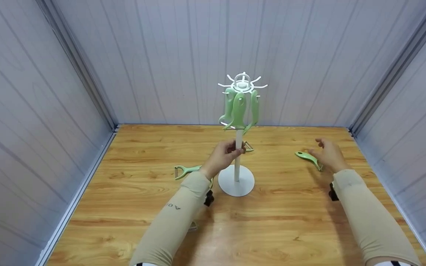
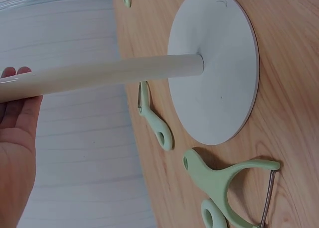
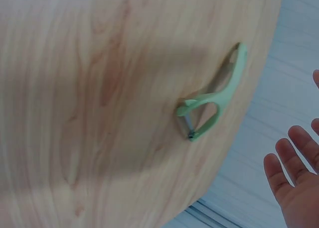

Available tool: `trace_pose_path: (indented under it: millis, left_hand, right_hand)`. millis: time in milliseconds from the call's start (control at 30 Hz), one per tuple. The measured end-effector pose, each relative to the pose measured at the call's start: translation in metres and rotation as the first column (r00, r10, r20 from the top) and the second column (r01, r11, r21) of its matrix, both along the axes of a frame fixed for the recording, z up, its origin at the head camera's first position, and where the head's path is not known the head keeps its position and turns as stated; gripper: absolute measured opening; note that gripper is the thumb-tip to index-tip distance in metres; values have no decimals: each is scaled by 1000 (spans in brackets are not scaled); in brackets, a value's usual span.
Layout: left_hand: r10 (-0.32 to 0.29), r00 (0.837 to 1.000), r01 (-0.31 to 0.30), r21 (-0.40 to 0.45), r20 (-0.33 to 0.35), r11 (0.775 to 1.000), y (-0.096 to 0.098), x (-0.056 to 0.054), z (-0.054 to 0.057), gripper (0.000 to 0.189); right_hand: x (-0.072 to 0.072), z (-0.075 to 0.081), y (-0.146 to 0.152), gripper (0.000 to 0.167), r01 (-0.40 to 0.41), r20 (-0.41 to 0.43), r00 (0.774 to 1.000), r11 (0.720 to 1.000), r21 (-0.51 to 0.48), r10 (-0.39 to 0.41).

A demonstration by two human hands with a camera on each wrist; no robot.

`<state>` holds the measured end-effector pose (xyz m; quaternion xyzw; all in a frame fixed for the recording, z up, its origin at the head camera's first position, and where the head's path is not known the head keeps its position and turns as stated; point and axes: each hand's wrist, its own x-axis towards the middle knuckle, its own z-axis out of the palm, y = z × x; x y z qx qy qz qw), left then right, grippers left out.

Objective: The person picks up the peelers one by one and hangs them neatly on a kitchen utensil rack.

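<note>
My left hand [image 1: 218, 157] grips the white pole of an upright rack [image 1: 237, 168], thumb across the front and fingers behind. Several light green Y-shaped peelers [image 1: 239, 109] hang by their handles from hooks at the rack's top. Over on the right, my right hand [image 1: 330, 154] hovers close by a green peeler [image 1: 306, 156] lying on the table, fingers spread and holding nothing. In the right wrist view this peeler [image 3: 224, 96] lies apart from the fingers [image 3: 285, 156], its blade toward the camera.
More peelers lie on the wooden table [image 1: 131, 207]: one left of the rack [image 1: 186, 170], one behind the pole [image 1: 249, 147], one partly hidden beneath my left forearm [image 1: 193, 226]. The rack's round white base [image 1: 227, 186] rests mid-table. Pale panel walls [image 1: 168, 55] enclose the sides and back.
</note>
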<state>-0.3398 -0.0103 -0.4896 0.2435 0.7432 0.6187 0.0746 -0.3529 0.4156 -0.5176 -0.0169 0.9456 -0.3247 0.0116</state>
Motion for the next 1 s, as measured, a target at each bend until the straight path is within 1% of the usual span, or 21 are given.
trace_pose_path:
  millis: [167, 300, 400, 467, 600, 700, 800, 1000]
  left_hand:
    - [-15, 1000, 15, 8, 15, 1000, -2, 0, 0, 19]
    - [-15, 1000, 15, 14, 25, 1000, -3, 0, 0, 19]
    - [-9, 999, 8, 22, 37, 1000, -2, 0, 0, 19]
    - [-7, 999, 6, 25, 39, 1000, -1, 0, 0, 19]
    - [-6, 1000, 5, 20, 16, 1000, 1, -1, -1, 20]
    - [-3, 1000, 3, 17, -2, 1000, 2, -1, -1, 20]
    - [-1, 1000, 1, 16, -6, 1000, 1, -2, -2, 20]
    - [5, 1000, -5, 11, -4, 1000, -1, -2, -2, 21]
  right_hand:
    - [1, -16, 5, 74, 10, 62, 998, 1000, 9, -10]
    - [2, -28, 6, 71, 6, 69, 998, 1000, 19, -7]
    - [3, -33, 4, 70, -2, 87, 996, 999, 38, -1]
    - [3, -37, 4, 70, -1, 115, 993, 999, 53, -5]
    - [2, -43, 3, 70, 7, 155, 988, 996, 94, -22]
    - [1, -47, 2, 67, -14, 151, 988, 989, 145, -9]
    - [-1, -51, 2, 63, -41, 145, 989, 982, 182, 14]
    - [-5, -54, 0, 53, -63, 129, 991, 978, 200, 38]
